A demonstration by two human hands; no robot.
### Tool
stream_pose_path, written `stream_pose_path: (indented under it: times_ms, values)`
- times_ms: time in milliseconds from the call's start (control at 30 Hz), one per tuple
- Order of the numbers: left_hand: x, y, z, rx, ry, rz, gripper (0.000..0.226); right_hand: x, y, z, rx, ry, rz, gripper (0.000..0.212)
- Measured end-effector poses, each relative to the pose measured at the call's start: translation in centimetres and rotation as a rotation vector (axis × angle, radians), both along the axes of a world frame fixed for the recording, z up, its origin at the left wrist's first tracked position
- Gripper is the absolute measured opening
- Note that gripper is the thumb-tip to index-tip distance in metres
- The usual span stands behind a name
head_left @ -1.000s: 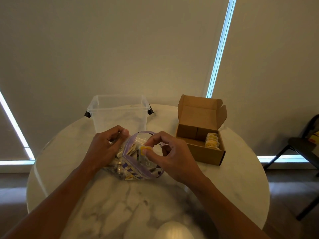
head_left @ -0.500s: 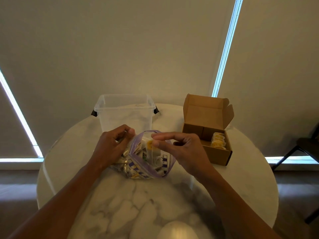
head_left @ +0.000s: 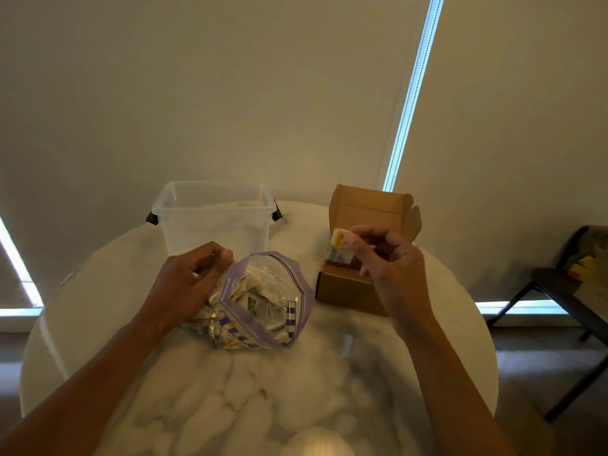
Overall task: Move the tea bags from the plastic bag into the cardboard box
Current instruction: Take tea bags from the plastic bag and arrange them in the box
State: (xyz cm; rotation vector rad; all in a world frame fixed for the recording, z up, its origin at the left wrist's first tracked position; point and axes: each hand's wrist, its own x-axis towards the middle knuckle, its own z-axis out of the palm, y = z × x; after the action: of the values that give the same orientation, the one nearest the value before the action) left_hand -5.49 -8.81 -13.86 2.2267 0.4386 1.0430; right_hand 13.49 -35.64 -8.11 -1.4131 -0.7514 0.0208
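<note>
Fingers (head_left: 357, 232) of the right hand (head_left: 386, 261) pinch 1 tea bag (head_left: 339, 246) by its upper part. Thumb and forefinger are closed on it, and the other fingers are curled behind. The tea bag hangs in the air over the near-left part of the open cardboard box (head_left: 345, 289), whose lid flap stands up at the back.

The left hand (head_left: 187, 281) grips the far-left edge of the plastic bag (head_left: 263, 301) at its mouth, holding the opening up and toward the person. Many more tea bags lie inside. The bag rests on the marble surface (head_left: 263, 390), just left of the box, with a clear plastic tub (head_left: 214, 218) behind it.

This looks like the carry step of 1 transfer, with the task far from finished. The next move calls for lowering the tea bag inside the box walls and releasing it. The hand hides what is already in the box.

Both forearms reach in from the lower corners. The right wrist is raised, with the back of the hand toward the camera.
</note>
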Motion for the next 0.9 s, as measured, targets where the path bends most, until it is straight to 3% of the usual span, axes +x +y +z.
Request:
stream_pose_path:
  times_ms: [200, 900]
  values:
    - [0.2, 0.3, -0.3, 0.021, -0.003, -0.002, 0.033, 5.5, -4.4, -2.0, -0.032, -0.116, -0.370, 0.017]
    - [0.0, -0.4, 0.5, 0.034, -0.001, -0.011, 0.023, 7.0, -6.3, -2.2, -0.455, -0.298, -0.242, 0.004]
